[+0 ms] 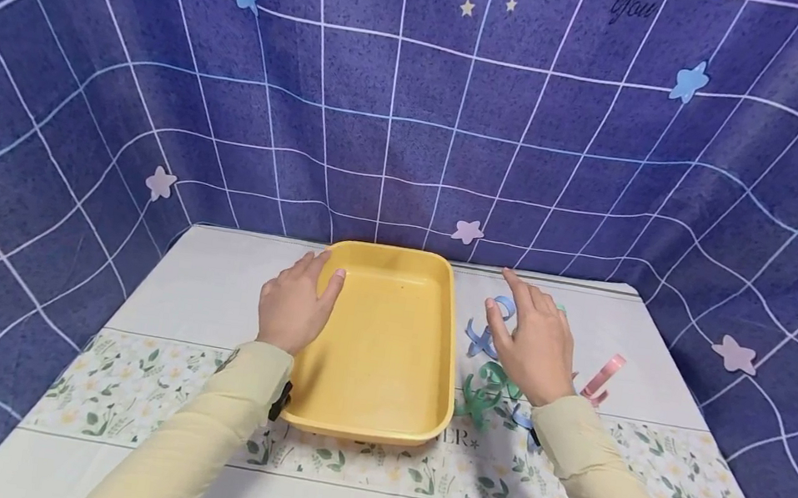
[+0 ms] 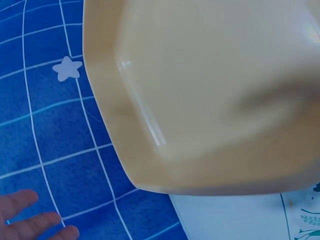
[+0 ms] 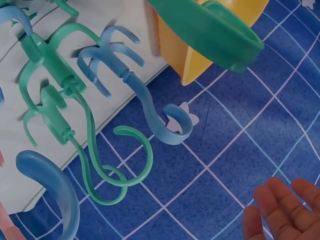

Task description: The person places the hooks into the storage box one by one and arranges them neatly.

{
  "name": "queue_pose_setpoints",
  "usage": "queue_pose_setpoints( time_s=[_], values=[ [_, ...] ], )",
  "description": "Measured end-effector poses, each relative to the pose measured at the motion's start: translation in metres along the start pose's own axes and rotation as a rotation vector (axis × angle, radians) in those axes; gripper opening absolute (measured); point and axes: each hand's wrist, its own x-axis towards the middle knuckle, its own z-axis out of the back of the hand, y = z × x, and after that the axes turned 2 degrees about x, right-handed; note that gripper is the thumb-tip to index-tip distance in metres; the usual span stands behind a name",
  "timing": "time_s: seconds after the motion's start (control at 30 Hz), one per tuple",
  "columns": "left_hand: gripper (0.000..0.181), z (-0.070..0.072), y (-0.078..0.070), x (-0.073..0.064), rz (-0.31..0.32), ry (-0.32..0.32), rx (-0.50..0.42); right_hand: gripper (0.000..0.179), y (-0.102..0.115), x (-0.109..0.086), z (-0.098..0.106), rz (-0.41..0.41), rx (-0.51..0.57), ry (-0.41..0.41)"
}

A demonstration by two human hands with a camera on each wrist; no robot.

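My left hand, thumb held apart from its fingers, hovers over the left side of a yellow rectangular tray and holds nothing. In the left wrist view its fingertips show at the lower left corner. Over a group of plastic multi-prong hanging hooks to the tray's right, my right hand is spread and empty. Among those hooks are a blue hook, green hooks and a pink hook. The right hand and sleeve partly hide several of them.
Under everything lies a white tablecloth with a floral band across it. A dark blue curtain with a light grid and stars stands behind the table and on both sides.
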Motion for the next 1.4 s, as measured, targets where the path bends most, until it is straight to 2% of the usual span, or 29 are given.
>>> queue_pose_setpoints(
  time_s=[0.17,0.63,0.8,1.03,1.4],
  values=[
    [0.061,0.003,0.008,0.0,0.04,-0.002,-0.022,0.048,0.0,-0.001,0.004,0.005,0.018,-0.008],
    [0.066,0.009,0.032,0.0,0.208,0.151,-0.059,0.045,-0.01,-0.007,0.011,-0.018,0.028,-0.036],
    [0.066,0.009,0.043,-0.001,0.249,0.173,-0.059,0.043,-0.012,-0.009,0.015,-0.022,0.027,-0.059],
    [0.069,0.005,0.057,-0.003,0.3,0.22,-0.084,0.041,-0.014,-0.009,0.023,-0.024,0.037,-0.077],
    [0.071,-0.005,0.07,-0.006,0.357,0.291,-0.127,0.033,-0.024,-0.014,0.035,-0.066,0.072,-0.126]
  ],
)
